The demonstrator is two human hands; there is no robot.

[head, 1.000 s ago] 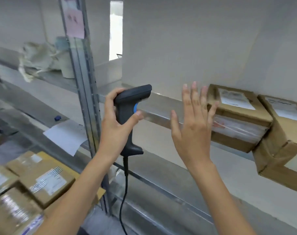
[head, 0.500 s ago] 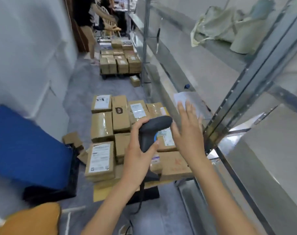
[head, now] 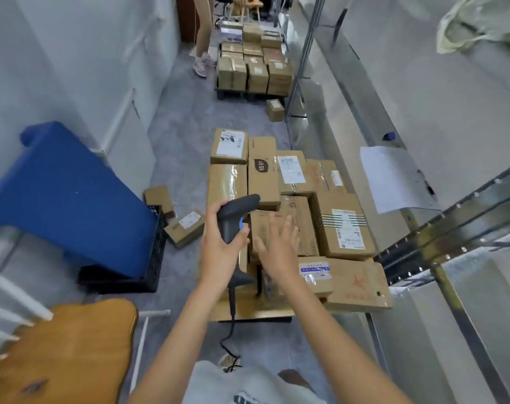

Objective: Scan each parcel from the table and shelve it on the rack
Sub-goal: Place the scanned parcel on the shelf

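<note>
Head view, looking down: the left hand (head: 218, 252) grips a dark scanner (head: 233, 217) by its handle, fingers curled round it, thumb beside the blue trigger; its cable (head: 231, 319) hangs down toward the floor. The right hand (head: 277, 249) is just beside it, fingers spread and straight, holding nothing, hovering above the parcels (head: 288, 205). These brown cardboard boxes lie packed together on a low worktop (head: 248, 314) directly in front of the person; several show white labels, and one at the right (head: 344, 225) bears a large barcoded label. Whether the right hand touches a box cannot be told. The metal rack (head: 422, 237) runs along the right side, with a white sheet (head: 393, 179) lying on one shelf and a pale bag (head: 481, 21) on a higher one. Two small boxes (head: 183, 225) lie on the floor to the left, near a black crate (head: 148, 258) with a blue thing (head: 64, 193) on top. A wooden chair seat (head: 73, 354) is at lower left. More boxes (head: 253, 65) are stacked farther down the aisle, beside another person's legs (head: 202, 39)
</note>
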